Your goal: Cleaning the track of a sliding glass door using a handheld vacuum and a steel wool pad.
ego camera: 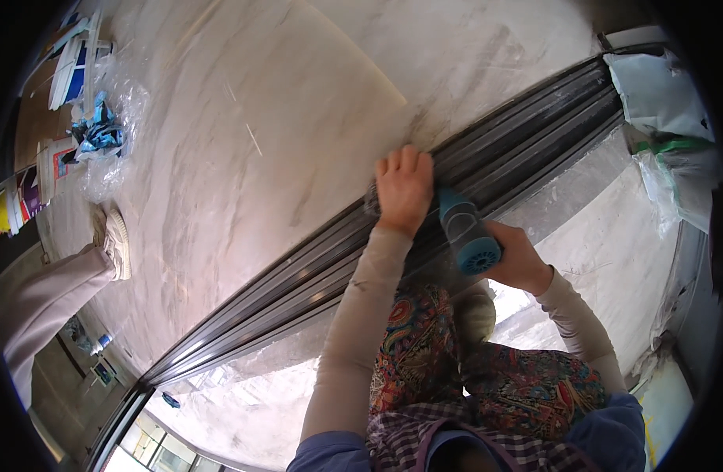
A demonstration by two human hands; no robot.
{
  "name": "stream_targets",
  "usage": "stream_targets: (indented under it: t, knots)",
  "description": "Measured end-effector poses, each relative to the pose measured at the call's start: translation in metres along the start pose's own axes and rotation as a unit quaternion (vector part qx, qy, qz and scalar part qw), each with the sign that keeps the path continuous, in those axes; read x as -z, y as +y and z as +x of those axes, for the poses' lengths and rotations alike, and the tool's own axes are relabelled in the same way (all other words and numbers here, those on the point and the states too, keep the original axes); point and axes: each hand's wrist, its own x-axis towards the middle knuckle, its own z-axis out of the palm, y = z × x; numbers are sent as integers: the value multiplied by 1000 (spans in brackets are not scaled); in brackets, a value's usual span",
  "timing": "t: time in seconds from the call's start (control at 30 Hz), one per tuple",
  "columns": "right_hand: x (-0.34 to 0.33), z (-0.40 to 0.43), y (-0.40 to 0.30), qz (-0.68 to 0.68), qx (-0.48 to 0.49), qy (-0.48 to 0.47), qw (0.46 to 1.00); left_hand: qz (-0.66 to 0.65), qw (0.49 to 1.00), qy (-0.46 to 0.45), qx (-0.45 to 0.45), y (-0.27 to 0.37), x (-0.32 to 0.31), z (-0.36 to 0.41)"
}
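Observation:
A dark metal multi-groove floor track (550,130) crosses the marble-look floor diagonally in front of me. My right hand (512,253) grips a teal and dark handheld vacuum cleaner (459,221), its narrow end pointing at the track and its round vented end towards me. Left of it, my left hand (404,183) rests over the far edge of the track with its fingers curled. Beside that wrist shows part of a dark, wiry-looking thing (370,199), too blurred to name; whether my fingers hold it is not clear.
Another person's leg and pale shoe (119,245) stand at the left. Beyond lie clear plastic wrap (111,171), a crumpled blue bag (99,133) and several containers. Plastic-covered items (659,94) border the track's right end. A small dark blue object (171,400) lies near its lower left end.

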Motion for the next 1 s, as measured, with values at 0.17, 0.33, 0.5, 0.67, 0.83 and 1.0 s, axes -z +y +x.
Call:
stream_targets:
  t: [0.17,0.33,0.5,0.67,0.83,1.0]
  knots:
    - [10,-10,-2,-6,-13,25,1000,-10,1000,18,-2,10,3,5]
    - [9,-17,-1,10,24,78,997,6,998,-41,37,-17,39,-41]
    - [14,-24,7,10,18,61,998,77,993,-58,67,-27,63,-59]
    - [20,-24,8,18,19,79,997,69,995,-52,54,-16,27,-34]
    - [20,-21,16,-2,24,75,997,68,995,-39,61,7,10,-10]
    - [19,-12,0,15,30,57,998,92,993,-71,17,12,-2,22]
